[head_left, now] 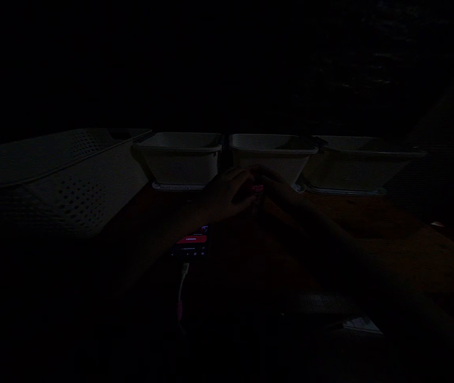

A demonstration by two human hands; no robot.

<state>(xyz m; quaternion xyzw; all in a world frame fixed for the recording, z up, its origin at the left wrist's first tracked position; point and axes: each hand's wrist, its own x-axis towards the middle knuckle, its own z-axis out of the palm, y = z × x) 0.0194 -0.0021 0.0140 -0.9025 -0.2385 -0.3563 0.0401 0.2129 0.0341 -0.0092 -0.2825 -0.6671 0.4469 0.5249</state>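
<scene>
The view is very dark. My left hand (230,190) and my right hand (270,181) meet at the middle, just in front of the white bins. Their fingers are closed around a small item with a red upper part (257,189). Its kind is too dim to make out, and its lower part fades into shadow. Under my left forearm lies a lit phone (191,244), partly covered, with a red bar on its screen. A white charging cable (181,284) runs from its near end.
Three white bins (183,165) stand in a row behind my hands. A larger white basket (79,197) with holes in its sides is at the left. The brown table top (402,239) shows faintly at right. A pale flat piece (362,324) lies near the front right.
</scene>
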